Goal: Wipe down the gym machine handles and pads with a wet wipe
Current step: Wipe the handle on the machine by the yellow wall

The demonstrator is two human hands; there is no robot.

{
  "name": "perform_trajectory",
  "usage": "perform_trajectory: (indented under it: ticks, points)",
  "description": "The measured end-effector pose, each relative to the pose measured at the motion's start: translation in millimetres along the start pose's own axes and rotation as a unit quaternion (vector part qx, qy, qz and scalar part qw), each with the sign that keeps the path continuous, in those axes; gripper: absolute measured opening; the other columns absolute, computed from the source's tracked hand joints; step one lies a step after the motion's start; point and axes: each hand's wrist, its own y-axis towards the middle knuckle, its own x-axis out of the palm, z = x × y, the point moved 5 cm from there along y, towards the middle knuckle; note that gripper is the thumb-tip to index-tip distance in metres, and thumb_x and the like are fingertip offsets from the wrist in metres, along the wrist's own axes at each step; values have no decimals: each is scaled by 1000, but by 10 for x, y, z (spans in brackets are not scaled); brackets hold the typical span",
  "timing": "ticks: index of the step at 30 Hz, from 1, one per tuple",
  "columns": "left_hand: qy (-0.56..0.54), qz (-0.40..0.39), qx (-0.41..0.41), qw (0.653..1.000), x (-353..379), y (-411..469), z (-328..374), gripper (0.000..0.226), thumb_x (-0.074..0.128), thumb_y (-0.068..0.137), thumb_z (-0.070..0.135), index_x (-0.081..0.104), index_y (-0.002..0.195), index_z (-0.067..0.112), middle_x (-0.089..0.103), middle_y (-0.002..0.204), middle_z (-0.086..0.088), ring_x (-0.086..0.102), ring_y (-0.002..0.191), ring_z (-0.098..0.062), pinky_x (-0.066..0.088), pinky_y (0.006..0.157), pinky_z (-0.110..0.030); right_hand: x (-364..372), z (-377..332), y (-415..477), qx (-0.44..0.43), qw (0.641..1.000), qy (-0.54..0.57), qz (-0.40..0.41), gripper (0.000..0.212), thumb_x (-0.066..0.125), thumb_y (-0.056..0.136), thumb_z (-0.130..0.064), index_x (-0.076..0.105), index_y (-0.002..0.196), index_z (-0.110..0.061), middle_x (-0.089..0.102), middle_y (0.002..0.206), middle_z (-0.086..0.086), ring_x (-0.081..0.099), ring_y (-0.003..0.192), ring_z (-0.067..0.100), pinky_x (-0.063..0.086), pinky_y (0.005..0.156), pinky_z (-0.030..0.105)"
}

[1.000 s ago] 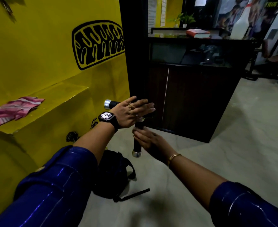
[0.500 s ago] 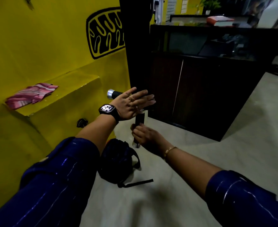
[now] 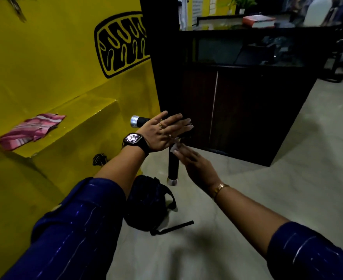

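- Left hand [image 3: 163, 131]: laid flat, fingers straight and spread, over the junction where the two grips of the handle meet; it clasps nothing. A black watch [image 3: 133, 138] sits on the wrist.
- Lower grip [image 3: 173, 168]: a black, silver-capped bar hanging straight down from beneath the left palm.
- Side grip [image 3: 140, 121]: a black bar with a silver end cap, projecting from under the heel of the left hand toward the yellow wall [image 3: 45, 57].
- Right hand [image 3: 195, 167]: just beside the lower grip, its fingers reaching up toward the top of the bar. The hand is motion-blurred, so whether it pinches or merely presses cannot be told.
- Wet wipe [image 3: 175, 147]: a small pale patch at the right fingertips, against the top of the lower grip, directly under the left palm.
- Bracelet [image 3: 220, 187]: on the right wrist.
- Black bag [image 3: 146, 203]: on the floor [image 3: 267, 178] below the lower grip.
- Striped pink cloth [image 3: 33, 130]: on the yellow ledge [image 3: 81, 118], well apart from the side grip.
- Dark cabinet [image 3: 247, 108]: behind both hands.
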Motion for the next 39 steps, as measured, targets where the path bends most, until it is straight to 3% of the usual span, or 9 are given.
perform_trajectory:
  ticks: [7,10,12,15,20,23,30,35,39]
  points:
    - [12,32,23,999,73,3,-12,49,29,100,34,33,149,26,28,154,5,-7,151,-17,-5,122,-36,522,-153,-663,79,995,-27,-54,63,68,73,15,59,130,-12,57,135,8,60,118,23,58,83,37]
    - [18,52,24,998,75,16,-3,49,25,100,31,31,148,25,27,153,4,-11,150,-18,-7,122,-36,362,-163,-589,192,978,22,84,40,64,84,3,65,120,-15,66,121,6,65,105,14,55,88,28]
    - [14,60,19,998,79,12,5,49,18,102,29,28,149,25,26,153,5,-12,150,-17,-7,121,-35,174,-72,-457,346,907,78,226,34,61,89,-2,64,118,-19,70,112,7,64,102,9,51,90,21]
    - [2,49,16,999,89,13,-2,50,15,102,29,27,150,25,24,154,4,-10,150,-17,-8,121,-36,89,5,-129,495,800,240,240,37,58,93,-5,60,127,-17,67,113,-2,62,104,9,50,93,24]
    - [-9,56,18,998,80,11,3,49,13,102,29,27,149,23,23,154,3,-4,150,-18,-9,121,-36,257,-111,191,506,835,196,89,20,45,100,-9,66,100,-10,56,75,-1,49,63,9,39,55,20]
    - [-8,78,15,997,114,-11,-6,52,34,98,33,31,150,25,24,155,4,-4,151,-17,-5,122,-35,475,-158,-53,522,844,117,51,34,43,101,-10,60,130,-12,67,91,13,58,76,20,46,67,34]
    - [-13,82,17,996,193,-32,-3,57,39,95,36,31,151,25,22,157,4,0,151,-18,-8,122,-36,616,-31,-338,611,674,394,131,24,53,95,-1,67,113,-3,70,104,11,65,100,27,53,87,34]
    - [-19,71,21,997,190,-38,6,53,31,97,35,29,150,25,21,155,5,1,148,-18,-11,120,-36,377,126,240,533,701,456,126,34,36,99,2,62,120,-4,67,96,7,62,82,14,51,85,30]
    - [-29,73,12,997,200,-34,0,51,25,100,34,28,150,25,22,155,6,-11,150,-17,-12,120,-36,620,133,-36,564,723,388,93,26,46,98,-3,67,114,-3,70,103,10,66,96,26,53,87,36]
